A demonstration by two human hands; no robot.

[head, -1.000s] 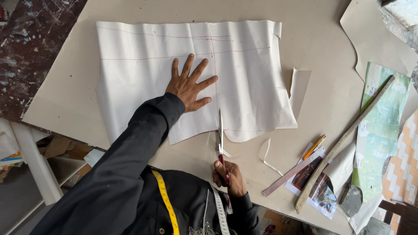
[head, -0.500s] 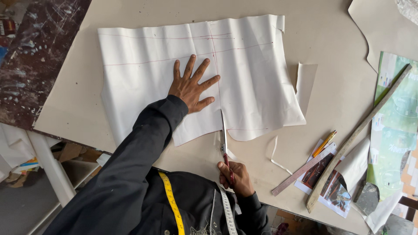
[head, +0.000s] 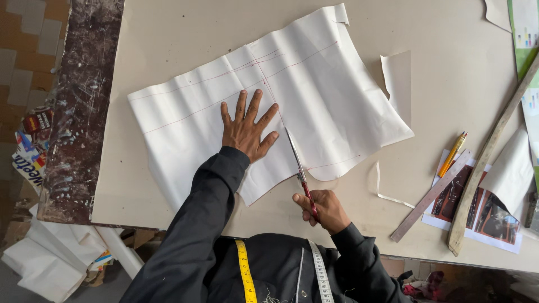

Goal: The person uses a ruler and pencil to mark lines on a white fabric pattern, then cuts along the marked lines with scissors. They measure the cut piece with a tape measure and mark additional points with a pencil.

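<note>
While left hand (head: 247,130) presses paper (head: 314,95) flat, right hand (head: 324,209) grip closed on scissors (head: 297,163); ruler (head: 431,195), pencil (head: 452,154) nearby

I see my left hand (head: 247,128) and right hand (head: 324,207) bare, with no rings or watch showing. Both arms wear long black sleeves (head: 196,224) ending at the wrists, matching my black top. A measuring tape (head: 245,272) hangs round my neck, one strand yellow, the other white.
</note>
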